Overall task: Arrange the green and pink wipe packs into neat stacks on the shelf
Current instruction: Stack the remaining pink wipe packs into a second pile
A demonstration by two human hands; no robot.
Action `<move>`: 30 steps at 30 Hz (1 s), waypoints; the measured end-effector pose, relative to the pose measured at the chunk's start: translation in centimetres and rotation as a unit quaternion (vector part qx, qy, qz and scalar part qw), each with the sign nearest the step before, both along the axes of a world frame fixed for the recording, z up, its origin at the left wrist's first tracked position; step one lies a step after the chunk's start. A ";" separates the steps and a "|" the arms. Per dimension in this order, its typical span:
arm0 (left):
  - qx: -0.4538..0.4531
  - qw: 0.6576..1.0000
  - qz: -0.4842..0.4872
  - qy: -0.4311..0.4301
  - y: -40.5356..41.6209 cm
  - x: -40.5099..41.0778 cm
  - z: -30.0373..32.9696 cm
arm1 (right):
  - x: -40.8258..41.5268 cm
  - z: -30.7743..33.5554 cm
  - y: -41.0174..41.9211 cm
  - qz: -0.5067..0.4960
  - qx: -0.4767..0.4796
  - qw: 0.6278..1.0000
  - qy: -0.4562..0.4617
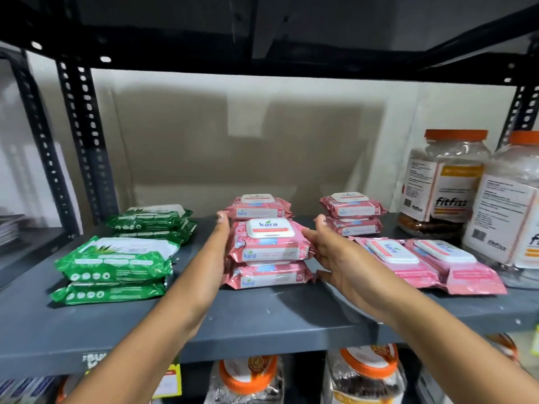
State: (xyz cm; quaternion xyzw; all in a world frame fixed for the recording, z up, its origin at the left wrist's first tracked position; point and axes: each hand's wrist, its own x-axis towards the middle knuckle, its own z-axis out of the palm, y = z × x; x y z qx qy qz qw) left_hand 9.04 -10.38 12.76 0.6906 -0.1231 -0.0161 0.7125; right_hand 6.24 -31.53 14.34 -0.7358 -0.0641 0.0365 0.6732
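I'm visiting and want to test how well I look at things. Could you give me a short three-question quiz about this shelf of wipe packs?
1. True or false: the two loose pink packs at the right lie side by side, not stacked.
2. Which stack do the left hand and right hand flank?
A. the front green stack
B. the front pink stack
C. the back right pink stack
3. Fill in: the clear jars on the right of the shelf have ____ lids.

Key: 1 true; 2 B; 3 orange.
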 end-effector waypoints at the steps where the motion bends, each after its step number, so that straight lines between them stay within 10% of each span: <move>1: -0.026 0.998 0.046 -0.017 1.2 0.3 -1.3 | -0.2 0.2 -0.4 -0.012 -0.038 0.999 -0.013; 6: 0.150 0.980 0.103 -0.083 0.2 -4.0 -3.4 | -2.3 4.1 -9.1 -0.097 -0.351 0.924 -0.120; 11: 0.308 0.917 0.002 -0.252 -6.9 -7.5 -1.2 | -2.4 6.6 -16.4 -0.092 -0.642 0.760 -0.040; 23: 0.577 0.778 0.040 -0.246 -23.2 2.0 2.2 | -3.8 3.7 -17.2 -0.169 -0.677 0.716 0.007; 30: 0.567 0.805 -0.134 -0.113 -23.1 4.7 5.7 | -6.0 3.6 -19.1 -0.169 -0.686 0.707 -0.027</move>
